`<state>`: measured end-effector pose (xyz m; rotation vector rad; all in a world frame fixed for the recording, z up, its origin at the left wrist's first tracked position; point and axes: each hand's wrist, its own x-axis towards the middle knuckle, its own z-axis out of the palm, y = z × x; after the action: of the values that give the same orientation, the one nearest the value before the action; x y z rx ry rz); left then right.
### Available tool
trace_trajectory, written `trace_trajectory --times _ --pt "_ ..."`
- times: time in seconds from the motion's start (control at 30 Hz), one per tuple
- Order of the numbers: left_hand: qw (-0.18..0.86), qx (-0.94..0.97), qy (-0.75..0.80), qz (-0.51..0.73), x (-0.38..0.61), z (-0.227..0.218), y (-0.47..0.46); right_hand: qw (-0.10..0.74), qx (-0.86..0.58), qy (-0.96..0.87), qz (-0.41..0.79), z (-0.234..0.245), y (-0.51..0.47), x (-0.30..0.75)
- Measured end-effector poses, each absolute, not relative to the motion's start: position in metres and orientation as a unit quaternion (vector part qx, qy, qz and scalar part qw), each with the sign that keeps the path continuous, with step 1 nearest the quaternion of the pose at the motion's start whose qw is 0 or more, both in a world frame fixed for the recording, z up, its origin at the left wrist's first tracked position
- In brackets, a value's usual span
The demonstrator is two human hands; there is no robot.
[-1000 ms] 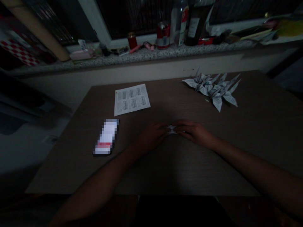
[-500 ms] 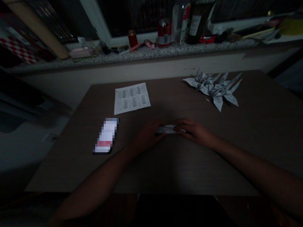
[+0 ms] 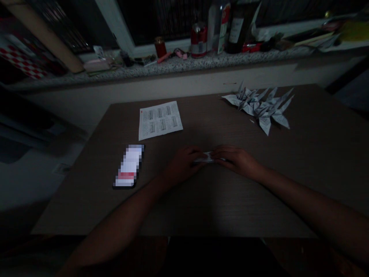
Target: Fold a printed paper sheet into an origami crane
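Note:
A small folded piece of printed paper (image 3: 206, 157) lies on the dark wooden table (image 3: 201, 200) between my two hands. My left hand (image 3: 181, 164) presses on its left end with curled fingers. On its right end rests my right hand (image 3: 236, 161), fingers closed over the paper. Most of the paper is hidden under my fingers. The scene is very dim.
A printed sheet (image 3: 160, 120) lies flat farther back on the left. A lit phone (image 3: 129, 165) rests near the left edge. Several folded paper cranes (image 3: 261, 106) sit at the back right. Cans (image 3: 198, 39), bottles (image 3: 219, 27) and clutter line the stone ledge (image 3: 178, 65) behind.
My left hand slid left along the paper, exposing more of it, then came back toward the right hand. The paper now shows only a short strip between my fingers.

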<state>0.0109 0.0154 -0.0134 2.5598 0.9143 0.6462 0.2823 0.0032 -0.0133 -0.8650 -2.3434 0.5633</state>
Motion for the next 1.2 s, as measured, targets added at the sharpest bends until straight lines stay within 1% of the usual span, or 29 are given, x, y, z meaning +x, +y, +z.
trace_trajectory --times 0.2,0.57,0.9,1.2 --pt "0.165 0.905 0.318 0.230 0.014 -0.014 0.017 0.303 -0.338 -0.861 0.228 -0.014 0.004 0.281" --pt "0.199 0.901 0.321 0.214 0.020 -0.007 0.016 0.334 -0.341 -0.845 0.241 -0.008 0.003 0.278" --pt "0.195 0.901 0.321 0.218 0.021 -0.010 0.014 0.304 -0.328 -0.860 0.245 -0.011 0.003 0.278" --pt "0.201 0.908 0.305 0.204 0.024 -0.008 0.013 0.312 -0.331 -0.865 0.214 -0.011 0.001 0.275"
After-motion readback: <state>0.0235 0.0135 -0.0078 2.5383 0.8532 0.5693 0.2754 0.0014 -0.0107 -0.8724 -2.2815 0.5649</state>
